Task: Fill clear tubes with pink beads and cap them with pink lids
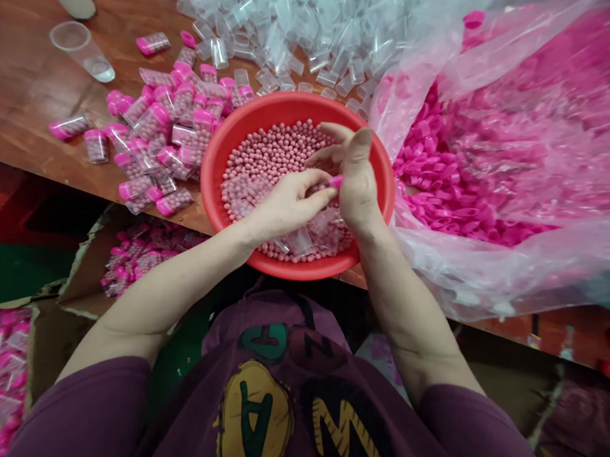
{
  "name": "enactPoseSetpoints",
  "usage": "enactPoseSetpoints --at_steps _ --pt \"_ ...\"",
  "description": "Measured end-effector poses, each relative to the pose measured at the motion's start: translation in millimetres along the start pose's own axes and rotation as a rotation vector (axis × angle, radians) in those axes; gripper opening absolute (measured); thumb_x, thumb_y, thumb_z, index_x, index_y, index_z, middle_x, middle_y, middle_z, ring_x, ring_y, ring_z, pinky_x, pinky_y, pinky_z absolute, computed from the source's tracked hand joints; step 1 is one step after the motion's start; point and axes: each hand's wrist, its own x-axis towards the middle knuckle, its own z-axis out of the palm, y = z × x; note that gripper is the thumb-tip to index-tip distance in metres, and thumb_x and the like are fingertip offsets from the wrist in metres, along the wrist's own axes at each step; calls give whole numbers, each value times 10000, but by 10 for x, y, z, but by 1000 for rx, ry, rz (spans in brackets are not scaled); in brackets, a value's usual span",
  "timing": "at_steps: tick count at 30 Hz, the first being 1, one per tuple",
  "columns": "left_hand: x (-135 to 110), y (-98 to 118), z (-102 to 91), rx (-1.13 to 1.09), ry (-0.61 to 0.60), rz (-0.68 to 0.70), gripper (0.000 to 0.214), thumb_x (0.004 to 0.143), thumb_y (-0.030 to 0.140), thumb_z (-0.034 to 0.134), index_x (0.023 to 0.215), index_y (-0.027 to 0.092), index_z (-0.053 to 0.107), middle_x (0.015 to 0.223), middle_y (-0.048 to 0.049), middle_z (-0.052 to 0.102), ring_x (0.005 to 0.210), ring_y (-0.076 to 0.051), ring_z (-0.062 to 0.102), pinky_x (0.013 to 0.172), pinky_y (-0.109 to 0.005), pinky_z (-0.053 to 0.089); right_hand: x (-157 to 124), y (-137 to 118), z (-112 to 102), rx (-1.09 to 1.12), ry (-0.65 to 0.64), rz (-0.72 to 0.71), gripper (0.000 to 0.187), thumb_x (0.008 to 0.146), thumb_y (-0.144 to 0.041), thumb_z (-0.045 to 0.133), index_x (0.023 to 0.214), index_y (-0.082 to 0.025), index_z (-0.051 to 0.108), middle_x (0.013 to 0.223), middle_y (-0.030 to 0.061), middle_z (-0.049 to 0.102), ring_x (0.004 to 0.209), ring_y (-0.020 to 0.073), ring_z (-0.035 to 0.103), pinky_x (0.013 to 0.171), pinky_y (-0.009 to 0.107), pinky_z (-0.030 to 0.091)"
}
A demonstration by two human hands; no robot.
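My left hand [289, 202] and my right hand [356, 173] are close together over a red plastic basin [281, 106], which is full of small pink beads [267, 156]. A small pink cap [336, 181] sticks out between them, pinched in my right fingers. My left fingertips are right beside the cap, but I cannot tell if they grip it. Several clear plastic vials [300, 242] lie among the beads under my left hand. Bead-filled vials with pink caps [166, 120] are heaped on the table left of the basin.
A heap of empty clear vials [278, 36] lies behind the basin. To the right, a clear bag [491, 268] holds many pink caps. A plastic cup [81, 49] stands on the wooden table [24, 78]. Below the table edge, a cardboard box [81, 276] holds filled vials.
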Motion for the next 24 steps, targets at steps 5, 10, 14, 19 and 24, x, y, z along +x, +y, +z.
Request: enactPoseSetpoints --at_steps 5,10,14,19,24 --pt "48 -29 -84 -240 179 -68 218 1067 279 844 914 169 735 806 18 700 659 -78 592 618 -191 447 -60 57 -138 -90 43 -185 563 1174 -693 553 1566 -298 639 1417 150 792 1309 313 784 1205 563 634" --pt "77 -86 -106 -290 207 -45 245 1010 339 941 948 167 779 924 -6 793 763 -97 682 711 -196 546 -188 24 -125 -638 -79 -308 966 866 -513 1011 1663 -180 578 1633 286 662 1482 542 634 1295 818 464" --pt "69 15 -37 -223 250 -29 378 960 381 1017 833 161 737 805 12 737 732 -94 632 698 -201 538 -116 -162 -35 -734 -79 -260 743 889 -358 930 1545 -166 638 1461 257 710 1446 560 621 1267 845 457" --pt "102 444 40 -85 326 34 483 1082 173 874 664 147 634 705 16 630 697 -69 527 664 -197 426 192 -595 -124 -863 -136 -319 449 960 -374 868 1338 -243 664 1447 229 711 1431 505 619 1300 740 490" --pt "184 763 -136 25 341 71 436 1174 91 681 739 117 668 733 14 612 784 -85 636 760 -213 458 476 -867 -43 -744 -95 -341 538 984 -306 925 1417 -171 635 1599 244 644 1569 523 524 1400 725 376"
